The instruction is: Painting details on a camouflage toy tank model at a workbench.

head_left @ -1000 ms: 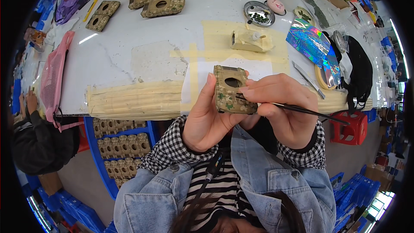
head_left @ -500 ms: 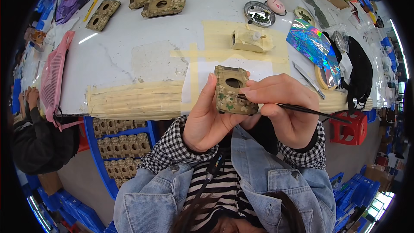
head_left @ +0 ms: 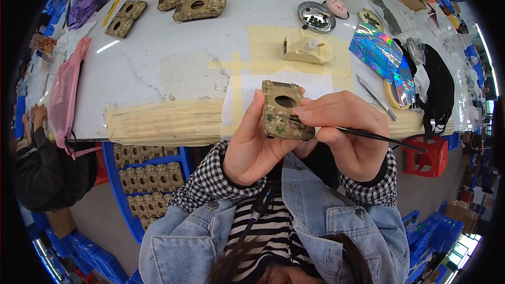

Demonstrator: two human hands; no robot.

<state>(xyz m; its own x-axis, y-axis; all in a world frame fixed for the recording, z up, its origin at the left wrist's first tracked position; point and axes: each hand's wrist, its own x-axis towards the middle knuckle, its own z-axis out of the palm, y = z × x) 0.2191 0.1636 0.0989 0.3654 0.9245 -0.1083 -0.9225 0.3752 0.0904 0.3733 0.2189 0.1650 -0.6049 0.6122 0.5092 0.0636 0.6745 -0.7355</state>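
Observation:
My left hand [head_left: 248,150] grips a camouflage-painted toy tank hull [head_left: 274,117] by its edges, tilted up above the table's near edge. A round dark hole opens in the hull's upper face. In my right hand [head_left: 359,126] is a pair of slim black tweezers [head_left: 381,137], pinched between thumb and fingers. Their tips lie at the hull's face just below the hole, and my right fingertips cover part of that side. Whether the tips hold a small piece is too fine to see.
Beyond the hull sits a tape-wrapped block [head_left: 307,50]. A round metal dish [head_left: 316,17] holds small dark green pieces. More camouflage hulls [head_left: 200,8] stand at the far left. A craft knife [head_left: 376,97] lies right; a blue tray [head_left: 111,179] of hulls is below the table.
Both hands keep their holds and places. The back end of the tweezers has shifted very slightly; the hull stays almost still.

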